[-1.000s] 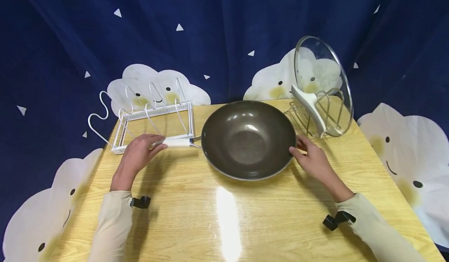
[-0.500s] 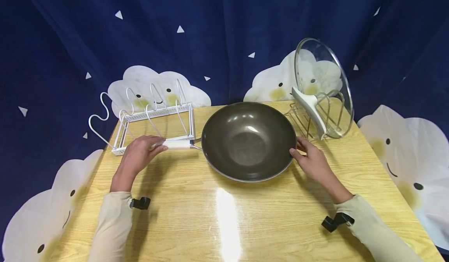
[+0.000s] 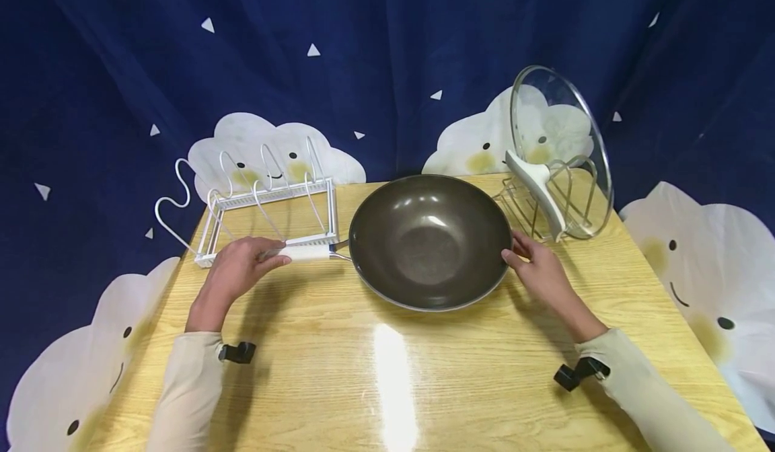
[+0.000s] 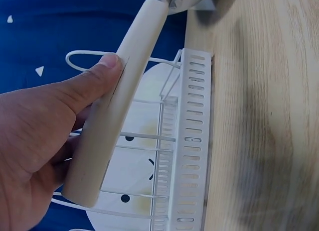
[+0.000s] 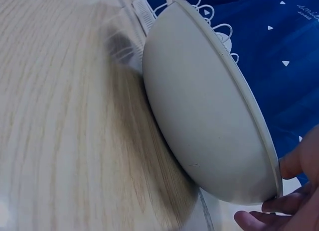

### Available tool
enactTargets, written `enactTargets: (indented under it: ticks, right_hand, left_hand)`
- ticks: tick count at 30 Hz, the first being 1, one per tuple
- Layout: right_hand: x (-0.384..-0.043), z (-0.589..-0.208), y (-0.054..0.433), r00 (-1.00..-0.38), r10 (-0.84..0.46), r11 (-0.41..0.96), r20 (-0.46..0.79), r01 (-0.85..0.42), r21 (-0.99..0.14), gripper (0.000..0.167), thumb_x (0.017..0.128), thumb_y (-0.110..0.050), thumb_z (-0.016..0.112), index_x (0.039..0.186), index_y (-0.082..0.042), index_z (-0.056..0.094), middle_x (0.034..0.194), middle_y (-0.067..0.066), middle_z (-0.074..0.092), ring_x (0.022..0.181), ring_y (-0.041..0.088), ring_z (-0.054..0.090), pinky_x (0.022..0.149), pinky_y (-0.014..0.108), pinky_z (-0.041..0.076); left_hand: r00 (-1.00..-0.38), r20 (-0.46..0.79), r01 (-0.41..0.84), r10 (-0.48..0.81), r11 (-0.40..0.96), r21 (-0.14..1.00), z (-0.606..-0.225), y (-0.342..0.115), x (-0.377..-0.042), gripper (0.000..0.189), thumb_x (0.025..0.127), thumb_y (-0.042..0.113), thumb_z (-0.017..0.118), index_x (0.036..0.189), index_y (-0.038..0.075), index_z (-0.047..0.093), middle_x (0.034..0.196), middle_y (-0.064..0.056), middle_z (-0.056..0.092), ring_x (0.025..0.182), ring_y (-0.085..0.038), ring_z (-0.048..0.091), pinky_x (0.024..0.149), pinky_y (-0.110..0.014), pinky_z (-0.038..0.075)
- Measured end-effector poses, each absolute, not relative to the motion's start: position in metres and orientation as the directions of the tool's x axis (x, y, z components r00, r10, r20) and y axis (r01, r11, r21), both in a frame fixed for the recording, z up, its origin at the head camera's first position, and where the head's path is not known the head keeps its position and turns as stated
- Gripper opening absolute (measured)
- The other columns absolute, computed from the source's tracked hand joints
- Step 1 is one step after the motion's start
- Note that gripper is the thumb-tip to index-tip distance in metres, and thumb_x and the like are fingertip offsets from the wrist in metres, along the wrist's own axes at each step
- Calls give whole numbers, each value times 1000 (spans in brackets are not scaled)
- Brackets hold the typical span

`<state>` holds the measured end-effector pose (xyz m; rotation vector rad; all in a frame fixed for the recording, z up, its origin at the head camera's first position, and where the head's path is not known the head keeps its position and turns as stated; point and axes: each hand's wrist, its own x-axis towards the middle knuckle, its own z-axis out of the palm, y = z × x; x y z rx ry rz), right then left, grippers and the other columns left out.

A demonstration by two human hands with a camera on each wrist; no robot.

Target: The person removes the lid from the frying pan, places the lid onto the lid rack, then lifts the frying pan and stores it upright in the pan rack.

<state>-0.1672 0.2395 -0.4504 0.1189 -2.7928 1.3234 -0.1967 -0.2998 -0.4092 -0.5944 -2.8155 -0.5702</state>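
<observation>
A wok [image 3: 430, 243] with a dark inside and a pale outer wall faces upward over the middle of the table. My left hand [image 3: 239, 267] holds its cream handle [image 4: 124, 86], the thumb lying along one side and the fingers wrapped behind. On the opposite side my right hand [image 3: 541, 270] pinches the rim between thumb and fingers. In the right wrist view the wok's pale underside [image 5: 204, 106] sits at or just above the tabletop; whether it touches cannot be told.
A white wire rack [image 3: 272, 193] stands behind the handle at the back left. At the back right, a glass lid [image 3: 560, 149] with a white-and-grey handle [image 3: 535, 190] leans upright in a metal wire rack [image 3: 572, 196]. The wooden table [image 3: 315, 371] meets a blue curtain [image 3: 387, 68].
Both hands keep their hold on the wok, which stays in nearly the same place. The view has shifted very slightly.
</observation>
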Motion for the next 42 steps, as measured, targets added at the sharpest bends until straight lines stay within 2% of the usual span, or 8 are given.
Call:
enactTargets:
  ticks: [3,6,10,13,27,35,39,42]
  right_hand:
    - [-172,-452,241,-996,-60,600,71,-93,-795,58,106,-21,55,153,7,37,143,33,51,132,49,51,105,59,45]
    - [-177,-451,241,-997,-59,575,57,-80,-814,58,106,-20,55,155,6,35,147,32,47,134,48,50,103,51,48]
    - [-183,-450,240,-998,-51,500,24,-46,-865,59,106,-16,55,156,6,33,151,32,42,136,46,48,93,27,54]
    - [-187,-448,238,-999,-49,420,0,-20,-907,58,106,-12,54,156,6,31,153,32,39,135,46,48,85,14,52]
    - [-214,-442,236,-997,-19,359,-73,61,-932,58,105,-10,54,157,5,31,154,29,41,137,41,47,78,9,50]
    - [-231,-443,229,-995,69,334,-73,92,-938,54,105,-13,56,153,3,40,151,25,48,132,31,54,75,9,50]
    - [-238,-443,226,-995,96,352,-39,71,-933,51,105,-13,57,150,5,44,148,26,50,136,35,51,79,7,47]
    - [-242,-444,224,-992,124,406,-10,60,-912,48,105,-14,57,147,6,48,145,26,54,136,35,52,89,10,48]
  left_hand:
    - [-907,248,410,339,847,340,-407,-300,-196,33,88,33,82,110,10,80,103,-10,78,74,-19,65,67,-46,52]
    - [-916,216,396,338,849,349,-404,-300,-197,35,87,35,82,111,10,80,104,-10,78,83,-24,71,72,-49,54]
    - [-923,172,384,344,852,355,-400,-300,-196,38,86,36,83,113,10,79,105,-11,78,89,-26,73,73,-49,55]
    - [-923,154,384,352,854,351,-397,-300,-195,38,87,36,82,114,10,79,105,-11,78,88,-25,73,72,-49,55]
    - [-919,84,386,385,837,387,-391,-294,-186,30,91,31,79,111,9,79,112,-10,76,94,-26,73,79,-49,56]
    - [-931,72,357,357,856,373,-389,-286,-175,28,90,34,80,108,13,80,101,-4,77,80,-15,68,67,-39,52]
    - [-945,54,318,324,862,395,-388,-284,-172,28,89,35,81,107,14,81,100,-3,77,76,-12,66,65,-35,50]
    - [-950,23,291,311,857,426,-388,-282,-171,29,88,35,81,107,13,81,97,-3,77,72,-11,64,64,-34,49]
